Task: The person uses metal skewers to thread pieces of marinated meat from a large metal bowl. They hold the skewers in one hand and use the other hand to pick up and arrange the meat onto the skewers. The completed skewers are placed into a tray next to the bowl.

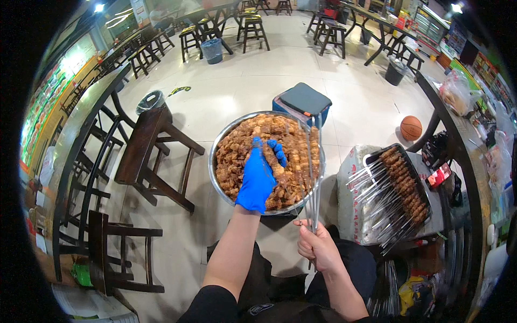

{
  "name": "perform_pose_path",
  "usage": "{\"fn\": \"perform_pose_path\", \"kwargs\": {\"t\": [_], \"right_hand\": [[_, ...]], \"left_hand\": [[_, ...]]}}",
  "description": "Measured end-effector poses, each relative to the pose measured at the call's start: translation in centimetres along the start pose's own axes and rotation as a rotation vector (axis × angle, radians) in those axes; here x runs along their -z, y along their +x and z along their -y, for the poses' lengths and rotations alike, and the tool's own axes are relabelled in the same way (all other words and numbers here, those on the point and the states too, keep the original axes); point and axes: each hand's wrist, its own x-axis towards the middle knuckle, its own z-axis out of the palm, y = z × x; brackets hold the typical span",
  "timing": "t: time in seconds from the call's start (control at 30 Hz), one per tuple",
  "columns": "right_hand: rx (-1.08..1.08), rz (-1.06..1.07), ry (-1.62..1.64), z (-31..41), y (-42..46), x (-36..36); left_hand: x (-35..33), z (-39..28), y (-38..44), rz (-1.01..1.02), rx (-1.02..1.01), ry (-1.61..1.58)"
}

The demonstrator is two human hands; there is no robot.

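A wide metal bowl (214,161) stands before me, heaped with brown marinated meat pieces (234,161). My left hand (260,177), in a blue glove, reaches over the heap with its fingers curled around some meat. My right hand (317,244) is ungloved and grips several long metal skewers (313,206) near their lower ends. They point away from me over the bowl's right rim. Near its tip, at least one skewer appears to carry meat (314,139); the skewers are blurred there.
At right, a tray (424,191) of loaded meat skewers (400,177) rests on a foam box (347,202). Beyond the bowl sits a blue insulated bag (305,101). Wooden stools (141,149) stand at left. A basketball (411,128) lies by the right table (456,125). More bare skewers (387,286) are low at right.
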Motion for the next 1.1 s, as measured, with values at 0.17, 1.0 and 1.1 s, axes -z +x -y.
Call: {"fn": "perform_pose_path", "kwargs": {"t": [0.17,1.0,1.1], "right_hand": [[-0.017,-0.055,-0.082,0.0,-0.2,0.6],[0.016,0.185,0.024,-1.8,0.9,1.2],[0.013,0.187,0.052,-1.8,0.9,0.9]], "left_hand": [[0.9,0.4,-0.2,0.272,0.185,0.114],[1.5,-3.0,1.0,0.403,0.072,0.048],[4.6,-3.4,2.9,0.557,0.042,0.048]]}}
